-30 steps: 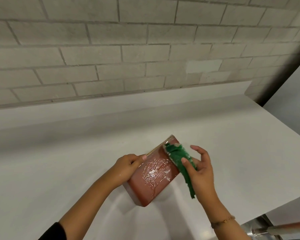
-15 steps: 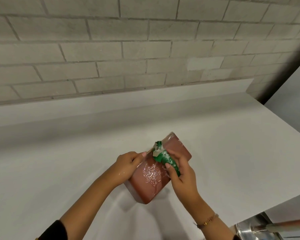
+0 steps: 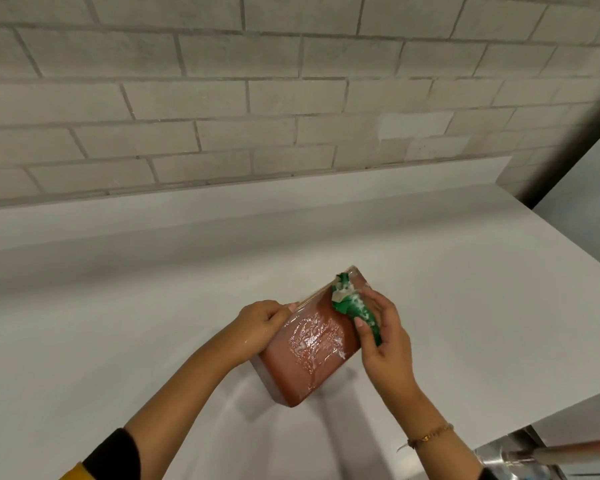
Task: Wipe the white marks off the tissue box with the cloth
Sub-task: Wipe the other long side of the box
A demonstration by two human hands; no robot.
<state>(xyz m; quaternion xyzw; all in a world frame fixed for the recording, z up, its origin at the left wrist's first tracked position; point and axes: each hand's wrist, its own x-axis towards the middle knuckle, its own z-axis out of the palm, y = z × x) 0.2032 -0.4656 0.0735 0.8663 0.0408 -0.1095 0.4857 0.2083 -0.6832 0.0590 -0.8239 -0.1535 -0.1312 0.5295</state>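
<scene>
A reddish-brown tissue box wrapped in clear film is held tilted above the white counter. White foamy marks cover the middle of its upper face. My left hand grips the box's left edge. My right hand pinches a bunched green cloth, smeared with white, against the box's far right part. The cloth's lower end is hidden behind my right fingers.
A grey brick wall rises behind the counter's low white upstand. The counter's right edge drops off beside a white surface. A metal fitting with a reddish rod sits at the bottom right.
The cloth hung loose over the box's right edge a second ago; my right hand has since bunched it up and shifted it across the far part of the box.
</scene>
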